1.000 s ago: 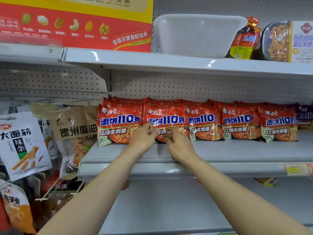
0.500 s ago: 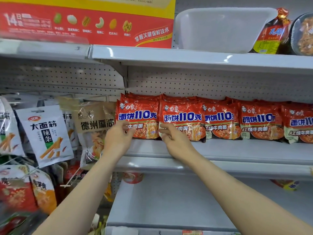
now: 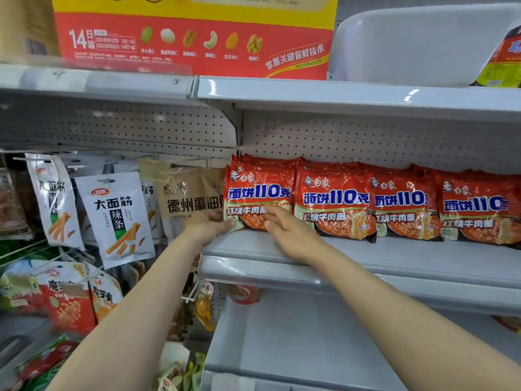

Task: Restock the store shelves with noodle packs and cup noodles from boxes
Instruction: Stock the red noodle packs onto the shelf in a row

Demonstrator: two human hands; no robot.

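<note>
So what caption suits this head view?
Both hands, left and right, straighten the leftmost red noodle pack on the shelf.

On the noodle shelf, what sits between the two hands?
In the head view, only the leftmost red noodle pack's lower front lies between the left hand, gripping its corner, and the right hand, touching it.

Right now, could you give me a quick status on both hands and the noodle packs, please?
Left hand grips leftmost noodle pack at its lower corner. Right hand open, fingers on its front. Hanging brown snack bag crowds its left.
</note>
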